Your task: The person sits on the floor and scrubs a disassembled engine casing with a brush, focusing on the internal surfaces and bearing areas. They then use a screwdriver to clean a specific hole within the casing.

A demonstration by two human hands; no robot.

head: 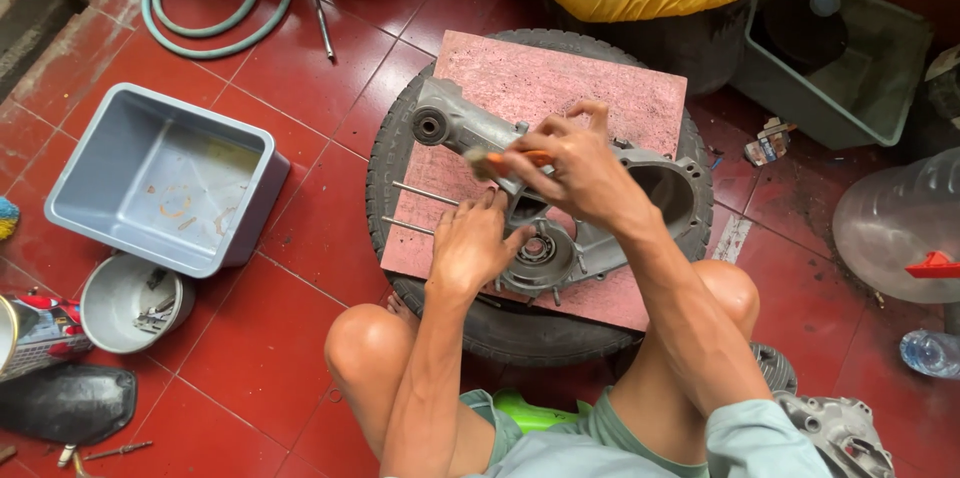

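Bare forearms, apparently pale green shorts (600, 433)

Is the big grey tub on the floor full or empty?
Nearly empty. The grey tub sits upright on the red tiles, and its bare bottom shows, with only a few small orange marks or scraps on it.

Tool tip (478, 160) perhaps blurred

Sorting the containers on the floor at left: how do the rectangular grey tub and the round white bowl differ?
The grey tub is rectangular, the white bowl round. The tub is clearly larger than the bowl. The tub holds only stains and smears; the bowl holds small metal parts. Both sit upright and open on the red tiled floor, touching or nearly so.
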